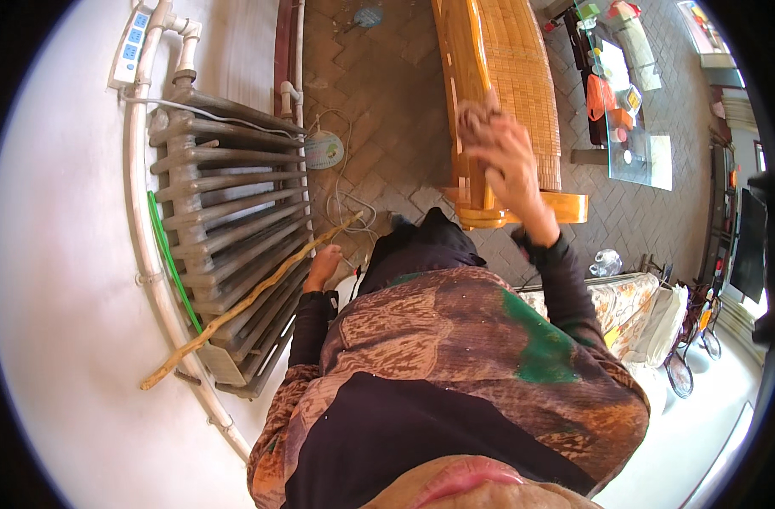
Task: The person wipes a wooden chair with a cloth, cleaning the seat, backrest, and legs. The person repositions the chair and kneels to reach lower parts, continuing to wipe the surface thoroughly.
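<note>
My right hand (pixel 511 162) is stretched forward over a varnished wooden bench (pixel 480 83) and grips a crumpled brown cloth (pixel 480 121), blurred, at the bench's glossy back rail. A woven bamboo mat (pixel 521 83) covers the seat beside it. My left hand (pixel 324 264) hangs low on the left, near the radiator's edge, its fingers curled; whether anything is inside them cannot be told. A long wooden stick (pixel 254 296) leans across the cast-iron radiator (pixel 235 210) just beside that hand.
A power strip (pixel 133 48) is fixed at the wall pipe. Thin cable (pixel 340 197) and a round hand fan (pixel 324 150) lie by the radiator. A glass-topped table (pixel 639 153) bearing a red plastic bag (pixel 599 97) stands right of the bench. A flower-patterned cover (pixel 623 296) is at lower right.
</note>
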### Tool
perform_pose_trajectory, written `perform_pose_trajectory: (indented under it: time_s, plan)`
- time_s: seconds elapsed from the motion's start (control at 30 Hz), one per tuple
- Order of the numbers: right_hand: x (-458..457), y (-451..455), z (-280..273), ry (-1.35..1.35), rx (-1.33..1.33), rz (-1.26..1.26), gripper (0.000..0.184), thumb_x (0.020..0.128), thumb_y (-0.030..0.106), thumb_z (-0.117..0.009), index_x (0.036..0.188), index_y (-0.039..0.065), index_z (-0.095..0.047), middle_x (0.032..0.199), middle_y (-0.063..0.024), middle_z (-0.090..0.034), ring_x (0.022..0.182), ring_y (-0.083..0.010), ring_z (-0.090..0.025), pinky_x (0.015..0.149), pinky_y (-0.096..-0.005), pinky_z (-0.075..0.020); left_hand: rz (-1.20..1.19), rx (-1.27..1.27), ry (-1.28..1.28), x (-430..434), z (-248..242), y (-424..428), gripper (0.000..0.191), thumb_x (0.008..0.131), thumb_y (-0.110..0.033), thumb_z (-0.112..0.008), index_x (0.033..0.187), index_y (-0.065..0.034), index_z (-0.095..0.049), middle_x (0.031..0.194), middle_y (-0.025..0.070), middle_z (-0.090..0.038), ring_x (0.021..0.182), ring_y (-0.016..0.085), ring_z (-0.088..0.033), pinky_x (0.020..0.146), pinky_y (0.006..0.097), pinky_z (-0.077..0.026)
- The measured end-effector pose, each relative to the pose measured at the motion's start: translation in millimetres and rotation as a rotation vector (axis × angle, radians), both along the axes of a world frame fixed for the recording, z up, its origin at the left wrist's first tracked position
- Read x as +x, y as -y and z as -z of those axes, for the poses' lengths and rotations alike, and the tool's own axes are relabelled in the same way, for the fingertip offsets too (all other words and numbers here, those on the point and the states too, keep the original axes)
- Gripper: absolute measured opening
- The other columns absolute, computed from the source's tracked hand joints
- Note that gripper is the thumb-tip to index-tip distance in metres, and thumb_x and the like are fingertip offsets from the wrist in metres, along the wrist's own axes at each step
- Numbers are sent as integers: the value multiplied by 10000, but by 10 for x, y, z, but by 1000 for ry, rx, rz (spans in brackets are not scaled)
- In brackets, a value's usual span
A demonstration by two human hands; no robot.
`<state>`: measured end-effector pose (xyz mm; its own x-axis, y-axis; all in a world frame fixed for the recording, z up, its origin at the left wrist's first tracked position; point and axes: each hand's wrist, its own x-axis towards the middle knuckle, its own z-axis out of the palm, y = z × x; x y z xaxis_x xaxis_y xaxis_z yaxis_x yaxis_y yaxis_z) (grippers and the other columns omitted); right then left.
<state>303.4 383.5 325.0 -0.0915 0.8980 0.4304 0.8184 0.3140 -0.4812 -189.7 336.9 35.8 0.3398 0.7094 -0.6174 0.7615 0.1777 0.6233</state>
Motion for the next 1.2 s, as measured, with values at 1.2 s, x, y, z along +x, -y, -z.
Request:
perform_pose_trajectory:
  time_s: [1.2]
  plan:
    - [1086,-2738,23,-209,-12,58,337,690,-76,-546,938,60,-730,1233,-135,-636,1208,-376,-535,1076,-433,-408,321,108,86,1037,-22,-3936,357,895,-234,-661,1188,-30,-675,1044,196,-728,1015,361,-696,879,436,-540]
